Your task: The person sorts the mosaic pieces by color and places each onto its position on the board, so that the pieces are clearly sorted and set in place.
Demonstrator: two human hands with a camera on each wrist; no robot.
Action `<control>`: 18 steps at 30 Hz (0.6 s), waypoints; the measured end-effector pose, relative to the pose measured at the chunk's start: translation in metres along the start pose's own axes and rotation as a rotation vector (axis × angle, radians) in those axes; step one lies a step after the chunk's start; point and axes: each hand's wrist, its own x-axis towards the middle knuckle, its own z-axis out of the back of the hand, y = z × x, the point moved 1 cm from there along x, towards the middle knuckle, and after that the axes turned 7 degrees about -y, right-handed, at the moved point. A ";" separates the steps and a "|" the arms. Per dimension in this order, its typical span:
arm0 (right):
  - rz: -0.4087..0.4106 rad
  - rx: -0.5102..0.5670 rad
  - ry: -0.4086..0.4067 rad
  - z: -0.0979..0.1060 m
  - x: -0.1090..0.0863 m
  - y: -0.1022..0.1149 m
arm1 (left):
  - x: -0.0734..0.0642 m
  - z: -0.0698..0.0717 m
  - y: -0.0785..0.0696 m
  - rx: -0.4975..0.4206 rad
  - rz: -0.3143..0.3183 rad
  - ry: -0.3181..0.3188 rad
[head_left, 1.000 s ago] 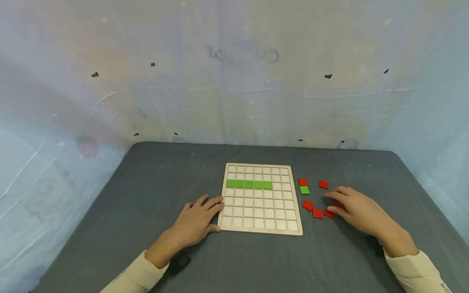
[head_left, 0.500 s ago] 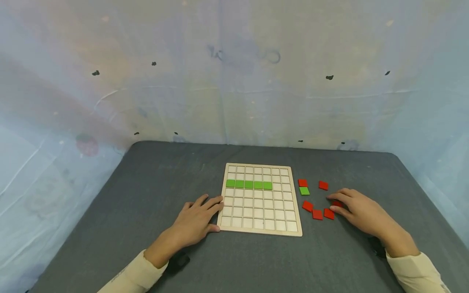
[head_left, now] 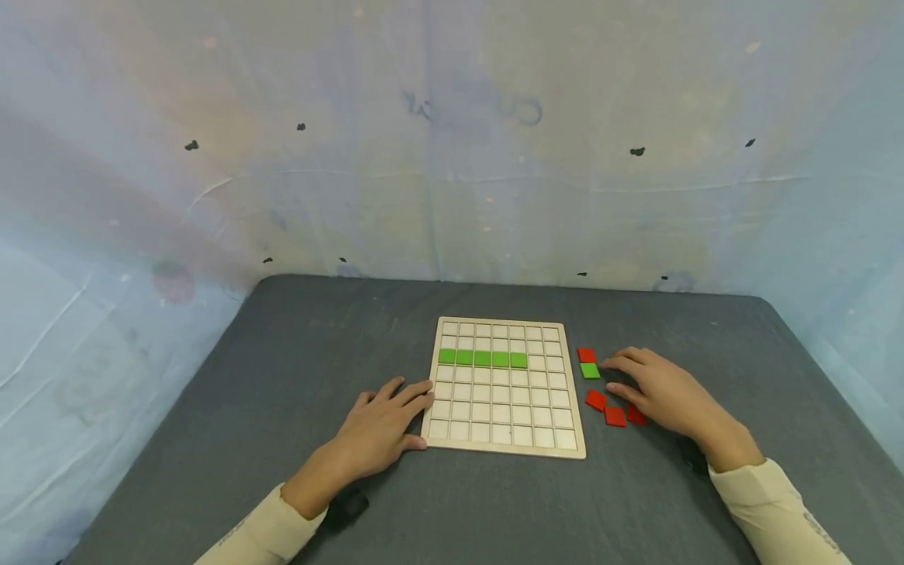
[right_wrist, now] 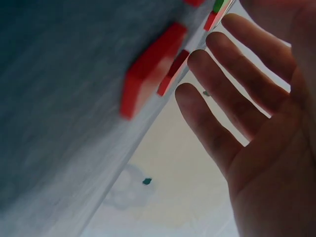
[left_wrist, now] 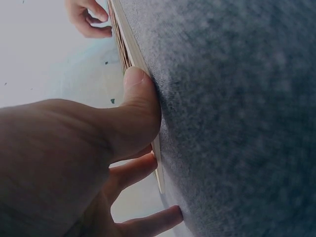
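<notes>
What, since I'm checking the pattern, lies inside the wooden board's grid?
Five green tiles, third row from the far edge, starting at its left end. They cover their cells' bottoms; the left hand covers part of the board's rim.

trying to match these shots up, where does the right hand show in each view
Head: the right hand is right of centre, to the right of the board.
Left wrist: small, at the top left, past the board's edge.
Right wrist: large, filling much of the right side, fingers pointing up and left.
Shared landmark: the grey table, low in the head view, right in the left wrist view, left in the right wrist view.
</notes>
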 end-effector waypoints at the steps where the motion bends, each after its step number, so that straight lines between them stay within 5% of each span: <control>1: 0.004 -0.002 -0.002 -0.001 0.002 0.001 | 0.000 0.000 0.000 0.001 0.000 0.000; 9: 0.046 -0.001 -0.004 -0.011 0.009 0.006 | 0.000 -0.002 0.000 0.006 -0.004 -0.002; 18: -0.014 -0.026 0.023 -0.010 0.012 0.008 | 0.000 -0.001 0.000 0.007 -0.006 -0.013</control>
